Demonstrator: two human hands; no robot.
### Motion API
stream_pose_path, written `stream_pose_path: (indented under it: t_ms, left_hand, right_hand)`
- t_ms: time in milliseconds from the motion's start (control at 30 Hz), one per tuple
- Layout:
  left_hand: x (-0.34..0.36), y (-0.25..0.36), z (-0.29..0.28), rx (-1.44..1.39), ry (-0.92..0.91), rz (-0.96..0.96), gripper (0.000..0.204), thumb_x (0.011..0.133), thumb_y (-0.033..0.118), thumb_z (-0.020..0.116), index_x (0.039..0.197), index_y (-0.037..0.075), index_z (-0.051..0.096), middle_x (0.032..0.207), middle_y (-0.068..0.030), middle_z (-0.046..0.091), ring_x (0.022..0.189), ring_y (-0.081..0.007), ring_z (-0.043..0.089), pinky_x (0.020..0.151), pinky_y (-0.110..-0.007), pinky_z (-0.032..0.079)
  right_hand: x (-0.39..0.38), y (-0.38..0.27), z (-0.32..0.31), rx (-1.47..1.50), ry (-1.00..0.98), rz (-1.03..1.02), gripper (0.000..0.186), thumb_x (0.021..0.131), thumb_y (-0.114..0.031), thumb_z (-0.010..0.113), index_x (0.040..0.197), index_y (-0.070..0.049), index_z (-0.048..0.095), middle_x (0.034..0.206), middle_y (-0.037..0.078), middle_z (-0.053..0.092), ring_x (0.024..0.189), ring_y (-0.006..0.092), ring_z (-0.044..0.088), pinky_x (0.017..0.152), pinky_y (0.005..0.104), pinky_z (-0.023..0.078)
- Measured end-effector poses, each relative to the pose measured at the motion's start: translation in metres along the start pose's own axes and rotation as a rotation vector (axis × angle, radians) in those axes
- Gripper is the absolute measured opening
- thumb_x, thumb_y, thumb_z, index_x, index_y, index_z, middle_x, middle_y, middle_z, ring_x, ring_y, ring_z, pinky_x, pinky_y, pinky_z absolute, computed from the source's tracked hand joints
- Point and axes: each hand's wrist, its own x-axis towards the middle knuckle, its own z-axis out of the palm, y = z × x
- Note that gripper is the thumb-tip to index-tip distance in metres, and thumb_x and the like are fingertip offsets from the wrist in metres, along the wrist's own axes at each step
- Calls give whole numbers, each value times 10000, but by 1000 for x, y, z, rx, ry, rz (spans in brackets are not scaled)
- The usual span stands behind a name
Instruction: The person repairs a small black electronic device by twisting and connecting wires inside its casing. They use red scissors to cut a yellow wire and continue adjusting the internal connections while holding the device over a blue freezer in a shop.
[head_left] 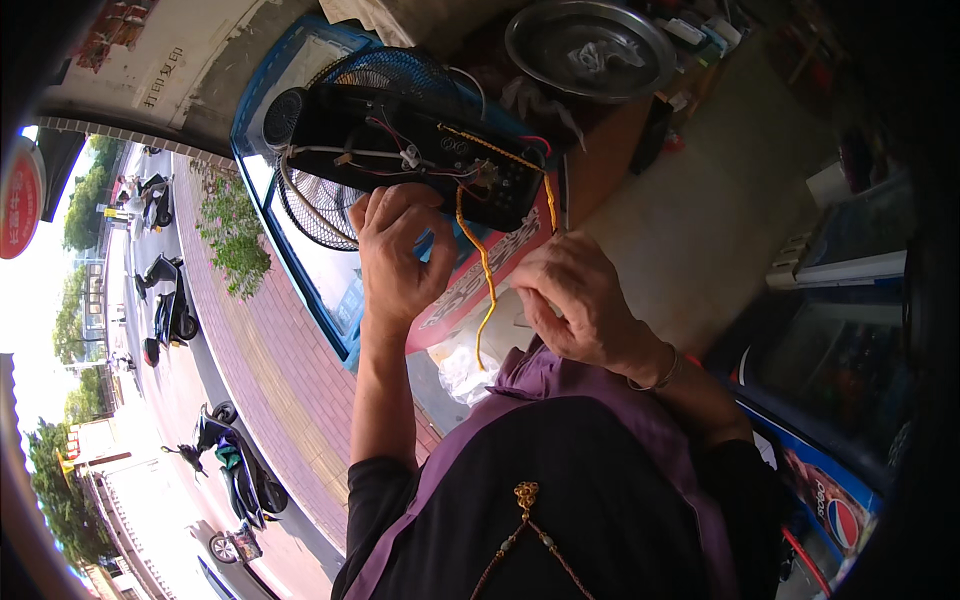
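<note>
1. My right grip [578, 290] comes in from the lower right, fingers curled, seemingly pinching one strand of the yellow cord [487, 262].
2. My left grip [400, 255] tops a nearly upright forearm, fingers bent at the housing [410, 130]; I can't tell whether they clasp its edge.
3. The cord's other strand dangles between my hands; I'd draw gently, watching that loose end.
4. The housing lies wires-up against the fan [310, 210], above the blue-rimmed surface [300, 280]; I'd brace it, sparing the wires.
</note>
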Motion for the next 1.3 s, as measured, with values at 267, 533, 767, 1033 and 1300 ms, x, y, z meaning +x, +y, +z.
stream_pose_path:
  t_ms: [267,533,767,1033,1300]
  left_hand:
    - [2,19,22,194,93,-203,157,714,67,738,863,75,688,1076,-122,491,1018,-298,452,931,-404,356]
    - [5,26,22,409,86,-220,153,768,172,735,914,138,763,1169,-125,470,1136,-306,409,1002,-451,263]
    - [11,11,23,349,89,-102,128,775,202,737,878,131,765,1269,-140,460,1171,-333,401,1005,-467,257]
    - [4,-13,23,152,113,38,171,770,147,772,898,53,708,1101,-146,535,1059,-305,491,888,-432,401]
    - [-1,-23,35,-33,136,125,152,773,57,745,914,41,690,1063,-140,555,1012,-311,527,875,-420,431]
  right_hand:
    - [9,26,14,-195,204,196,264,792,-95,724,1053,-81,686,1228,199,484,1145,376,483,939,454,377]
    - [3,47,47,-119,347,360,178,840,-148,695,1005,-84,714,1210,223,548,1080,349,571,856,441,465]
    - [21,46,58,53,293,598,182,878,-94,600,1002,-18,711,953,162,665,911,260,652,798,330,495]
    - [26,35,89,153,391,840,195,887,-167,570,943,-57,721,858,187,688,806,309,680,702,387,520]
    - [23,3,92,547,447,1156,340,993,-199,459,1268,-74,616,1144,33,640,1017,106,571,867,282,456]
